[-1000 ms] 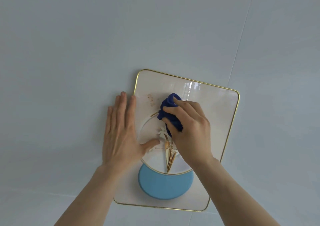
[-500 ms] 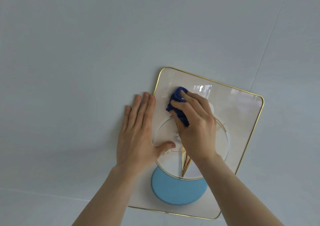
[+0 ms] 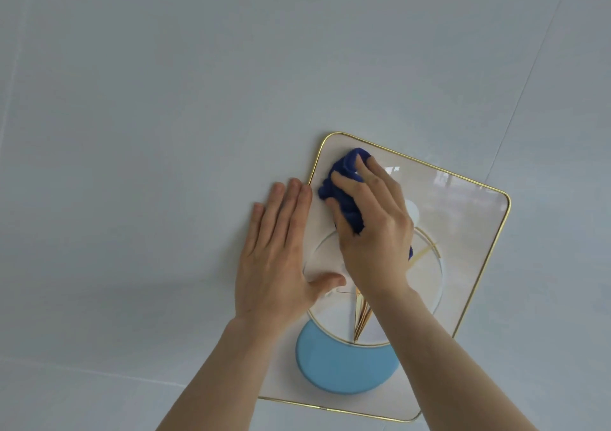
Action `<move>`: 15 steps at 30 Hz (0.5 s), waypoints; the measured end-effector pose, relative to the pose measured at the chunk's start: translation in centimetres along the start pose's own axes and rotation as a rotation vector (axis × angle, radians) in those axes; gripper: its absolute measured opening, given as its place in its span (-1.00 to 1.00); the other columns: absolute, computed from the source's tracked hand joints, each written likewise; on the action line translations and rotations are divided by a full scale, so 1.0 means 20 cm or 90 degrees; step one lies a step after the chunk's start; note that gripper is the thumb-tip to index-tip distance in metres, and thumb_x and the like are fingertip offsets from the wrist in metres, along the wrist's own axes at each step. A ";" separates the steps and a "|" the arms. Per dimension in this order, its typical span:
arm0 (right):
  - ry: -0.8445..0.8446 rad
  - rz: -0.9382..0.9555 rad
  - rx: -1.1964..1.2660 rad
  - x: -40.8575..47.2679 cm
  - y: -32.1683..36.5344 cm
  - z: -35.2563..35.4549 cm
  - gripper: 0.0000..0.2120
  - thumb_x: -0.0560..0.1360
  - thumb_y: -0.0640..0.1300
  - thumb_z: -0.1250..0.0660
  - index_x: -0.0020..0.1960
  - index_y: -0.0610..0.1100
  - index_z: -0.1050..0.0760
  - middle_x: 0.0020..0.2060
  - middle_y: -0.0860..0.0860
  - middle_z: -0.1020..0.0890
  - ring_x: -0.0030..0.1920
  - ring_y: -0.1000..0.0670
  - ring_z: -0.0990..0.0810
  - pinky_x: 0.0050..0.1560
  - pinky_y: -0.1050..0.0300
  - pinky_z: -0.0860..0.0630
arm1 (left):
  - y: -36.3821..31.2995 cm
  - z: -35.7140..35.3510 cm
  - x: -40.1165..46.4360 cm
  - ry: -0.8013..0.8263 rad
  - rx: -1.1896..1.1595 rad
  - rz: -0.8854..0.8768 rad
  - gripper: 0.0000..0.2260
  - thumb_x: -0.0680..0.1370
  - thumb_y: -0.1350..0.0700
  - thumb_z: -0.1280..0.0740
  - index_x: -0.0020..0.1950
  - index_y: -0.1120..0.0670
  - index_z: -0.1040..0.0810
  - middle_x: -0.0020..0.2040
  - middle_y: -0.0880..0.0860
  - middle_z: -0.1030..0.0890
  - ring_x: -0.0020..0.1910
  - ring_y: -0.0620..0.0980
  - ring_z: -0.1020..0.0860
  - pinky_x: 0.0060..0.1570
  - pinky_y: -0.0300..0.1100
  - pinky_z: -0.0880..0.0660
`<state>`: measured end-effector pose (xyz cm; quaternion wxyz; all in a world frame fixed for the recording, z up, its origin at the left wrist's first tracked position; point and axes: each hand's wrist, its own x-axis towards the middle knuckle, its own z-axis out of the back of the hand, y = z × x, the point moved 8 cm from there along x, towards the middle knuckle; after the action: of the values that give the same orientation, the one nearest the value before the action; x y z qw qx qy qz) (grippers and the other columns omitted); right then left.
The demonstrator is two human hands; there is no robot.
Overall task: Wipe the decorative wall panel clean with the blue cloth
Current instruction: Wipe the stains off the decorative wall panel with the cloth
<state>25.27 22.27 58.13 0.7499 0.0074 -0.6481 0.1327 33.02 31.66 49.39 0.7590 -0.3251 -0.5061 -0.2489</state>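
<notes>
The decorative wall panel [image 3: 469, 232] is a glossy cream rectangle with a thin gold rim, a gold-ringed circle, gold leaf shapes and a light blue crescent at its lower part. A bunched dark blue cloth [image 3: 345, 186] is pressed against the panel's upper left corner. My right hand [image 3: 373, 232] is shut on the cloth and covers most of it. Flat over the panel's left edge lies my left hand [image 3: 277, 258], fingers spread, thumb resting on the ringed circle.
Around the panel is a plain pale grey wall [image 3: 165, 133] with faint seam lines, one running diagonally at the upper right [image 3: 529, 83]. Nothing else hangs nearby.
My right hand has slid the cloth up and left, from the circle's top toward the panel's upper left corner. A brownish smudge seen there a second ago no longer shows. The view has shifted left.
</notes>
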 end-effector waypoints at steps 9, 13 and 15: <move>0.029 0.110 -0.069 -0.05 -0.04 0.04 -0.70 0.52 -0.35 -0.47 0.20 -0.10 -0.70 0.32 -0.11 -0.66 0.43 -0.15 -0.54 0.31 -0.03 -0.59 | 0.00 0.00 0.00 0.009 -0.005 0.004 0.23 0.30 -0.48 -0.39 0.73 0.05 0.12 0.74 0.02 0.01 0.73 0.02 0.08 0.69 0.05 0.07; -0.054 -0.045 -0.039 0.04 -0.09 0.06 -0.66 0.51 -0.40 -0.46 0.23 -0.15 -0.68 0.38 -0.13 -0.61 0.48 -0.18 -0.50 0.43 0.35 -0.35 | 0.00 0.00 0.00 0.011 -0.011 0.011 0.22 0.31 -0.51 -0.37 0.73 0.05 0.13 0.75 0.02 0.01 0.73 0.01 0.10 0.69 0.03 0.11; -0.004 -0.014 -0.026 -0.03 -0.07 0.02 -0.63 0.52 -0.41 -0.43 0.27 -0.15 -0.66 0.42 -0.12 -0.58 0.52 -0.16 -0.44 0.47 0.37 -0.28 | 0.01 0.00 0.00 0.013 -0.008 0.016 0.24 0.30 -0.49 -0.42 0.73 0.05 0.12 0.75 0.03 0.00 0.73 0.01 0.10 0.69 0.02 0.11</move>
<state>25.10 20.76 57.90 0.7491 -0.0003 -0.6531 0.1113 33.18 31.72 49.43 0.7652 -0.3339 -0.4926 -0.2457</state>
